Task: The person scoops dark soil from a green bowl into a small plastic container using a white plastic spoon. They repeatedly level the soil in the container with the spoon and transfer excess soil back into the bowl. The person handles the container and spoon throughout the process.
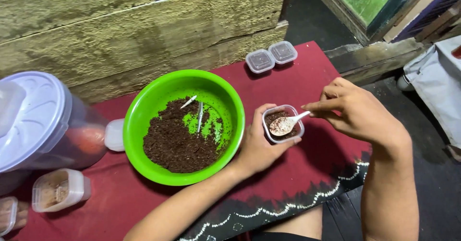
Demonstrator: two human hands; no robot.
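My left hand grips a small clear plastic cup partly filled with dark brown crumbly soil. My right hand pinches the handle of a small white plastic spoon whose bowl rests over the cup's contents. Just left of the cup stands a bright green bowl holding a heap of the same dark soil, with two more white spoons lying in it.
Everything sits on a dark red cloth with a black patterned edge. Two lidded small clear cups stand at the back. A large lidded clear container and filled small cups lie at the left. A rough wall is behind.
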